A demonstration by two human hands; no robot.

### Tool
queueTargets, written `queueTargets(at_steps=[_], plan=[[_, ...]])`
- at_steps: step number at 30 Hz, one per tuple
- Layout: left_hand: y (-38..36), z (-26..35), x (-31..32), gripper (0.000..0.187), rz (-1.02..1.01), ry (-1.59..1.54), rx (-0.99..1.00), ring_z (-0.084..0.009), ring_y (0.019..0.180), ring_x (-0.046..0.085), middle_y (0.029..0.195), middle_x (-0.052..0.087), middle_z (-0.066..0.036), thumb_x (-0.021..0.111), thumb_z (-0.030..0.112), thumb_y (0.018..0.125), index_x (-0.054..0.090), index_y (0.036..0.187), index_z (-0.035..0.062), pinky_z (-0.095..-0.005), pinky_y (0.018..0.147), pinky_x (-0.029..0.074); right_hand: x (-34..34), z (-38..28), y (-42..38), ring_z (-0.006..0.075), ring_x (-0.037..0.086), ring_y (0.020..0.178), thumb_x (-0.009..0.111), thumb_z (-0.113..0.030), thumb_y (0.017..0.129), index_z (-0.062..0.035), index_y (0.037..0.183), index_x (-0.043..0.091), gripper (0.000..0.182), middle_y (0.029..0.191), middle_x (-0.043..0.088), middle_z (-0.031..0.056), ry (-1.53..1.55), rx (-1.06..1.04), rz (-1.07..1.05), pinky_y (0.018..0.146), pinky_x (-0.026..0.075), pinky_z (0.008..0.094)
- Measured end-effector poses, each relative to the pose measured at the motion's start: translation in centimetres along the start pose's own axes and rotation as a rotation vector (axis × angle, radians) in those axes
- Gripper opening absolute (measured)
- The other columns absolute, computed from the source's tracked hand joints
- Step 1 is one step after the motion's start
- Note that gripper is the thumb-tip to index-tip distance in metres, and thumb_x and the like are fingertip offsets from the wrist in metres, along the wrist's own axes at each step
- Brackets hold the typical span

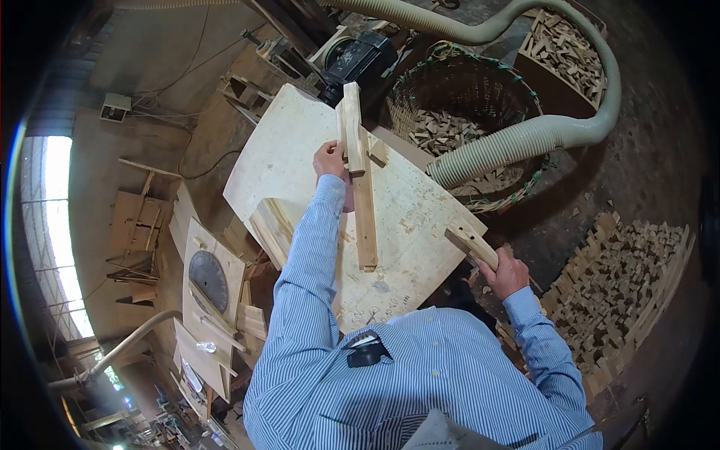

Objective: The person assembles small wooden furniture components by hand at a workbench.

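Observation:
My left hand [330, 160] reaches over a pale worktable, its fingers closed against the side of an upright wooden block [351, 124]. That block stands at the far end of a long wooden strip [365, 221] lying on the tabletop [420, 225]. A small wood piece [377, 151] sits to the right of the block. At the table's right corner, my right hand [508, 271] grips a short wooden piece [472, 244] with dark holes in it. Part of that piece is hidden inside the hand.
Stacked boards [271, 229] lie at the table's left edge. A motor [362, 56] stands behind it. To the right are a woven basket [405, 97] of wood offcuts, a ribbed hose [502, 146] and piled wood blocks [622, 277]. A round saw blade [208, 281] shows at left.

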State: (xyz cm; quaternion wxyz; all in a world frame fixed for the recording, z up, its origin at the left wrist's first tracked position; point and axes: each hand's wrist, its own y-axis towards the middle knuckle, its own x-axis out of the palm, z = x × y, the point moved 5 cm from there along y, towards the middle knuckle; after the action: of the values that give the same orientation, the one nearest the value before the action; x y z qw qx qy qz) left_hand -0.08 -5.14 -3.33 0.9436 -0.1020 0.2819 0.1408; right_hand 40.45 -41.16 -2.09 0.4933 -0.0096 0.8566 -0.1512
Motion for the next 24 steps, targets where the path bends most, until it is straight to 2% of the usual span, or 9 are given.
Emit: queueTargets(at_steps=[2, 5, 12, 14, 18, 24], plan=[[-0.5, 1.5, -0.3, 0.033, 0.059, 0.182, 0.074, -0.0248, 0.086, 0.075, 0.1, 0.077, -0.017, 0.076, 0.023, 0.096, 0.077, 0.119, -0.0001, -0.0367, 0.078, 0.061, 0.1, -0.1, -0.1, 0.0389, 0.075, 0.075, 0.072, -0.053, 0.096, -0.0046, 0.098, 0.061, 0.05, 0.084, 0.075, 0.0207, 0.001, -0.011, 0.02, 0.071, 0.06, 0.0493], [-0.1, 1.2, -0.4, 0.034, 0.129, 0.21, 0.087, -0.027, 0.085, 0.075, 0.095, 0.079, -0.016, 0.079, 0.031, 0.092, 0.08, 0.111, 0.0034, -0.0403, 0.082, 0.059, 0.1, -0.2, 0.1, 0.0383, 0.075, 0.075, 0.073, -0.052, 0.096, -0.0042, 0.099, 0.061, 0.049, 0.084, 0.075, 0.0209, 0.001, -0.024, 0.042, 0.07, 0.06, 0.0488], [-0.7, 2.5, -0.9, 0.032, 0.129, 0.182, 0.084, -0.0277, 0.086, 0.075, 0.094, 0.078, -0.016, 0.079, 0.033, 0.091, 0.08, 0.105, 0.0033, -0.0406, 0.082, 0.058, 1.5, 0.3, 0.4, 0.0394, 0.075, 0.075, 0.073, -0.051, 0.095, -0.0042, 0.098, 0.061, 0.048, 0.084, 0.074, 0.0215, -0.01, -0.051, 0.081, 0.069, 0.059, 0.0498], [-0.5, 2.4, -0.8, 0.026, 0.119, 0.217, 0.104, -0.0285, 0.089, 0.075, 0.097, 0.078, -0.015, 0.076, 0.027, 0.095, 0.078, 0.106, 0.0035, -0.0417, 0.085, 0.058, 1.9, 0.6, 0.5, 0.0398, 0.074, 0.074, 0.073, -0.051, 0.095, -0.0042, 0.098, 0.061, 0.049, 0.084, 0.074, 0.0215, -0.008, -0.066, 0.098, 0.069, 0.059, 0.0503], [0.3, 1.6, -0.7, 0.025, 0.166, 0.235, 0.162, -0.0293, 0.089, 0.075, 0.095, 0.078, -0.015, 0.077, 0.028, 0.094, 0.079, 0.103, 0.0044, -0.0423, 0.085, 0.058, 2.8, 0.9, 1.0, 0.0408, 0.074, 0.074, 0.072, -0.053, 0.096, -0.004, 0.096, 0.061, 0.05, 0.083, 0.074, 0.0211, -0.002, -0.078, 0.108, 0.069, 0.06, 0.0513], [0.4, 1.5, -0.9, 0.03, 0.207, 0.24, 0.155, -0.0286, 0.091, 0.075, 0.097, 0.079, -0.014, 0.081, 0.034, 0.09, 0.081, 0.102, 0.007, -0.0416, 0.085, 0.058, 3.7, 1.4, 1.4, 0.0414, 0.075, 0.074, 0.069, -0.056, 0.097, -0.0038, 0.096, 0.062, 0.053, 0.081, 0.074, 0.0226, 0.019, -0.08, 0.118, 0.071, 0.06, 0.0524]])
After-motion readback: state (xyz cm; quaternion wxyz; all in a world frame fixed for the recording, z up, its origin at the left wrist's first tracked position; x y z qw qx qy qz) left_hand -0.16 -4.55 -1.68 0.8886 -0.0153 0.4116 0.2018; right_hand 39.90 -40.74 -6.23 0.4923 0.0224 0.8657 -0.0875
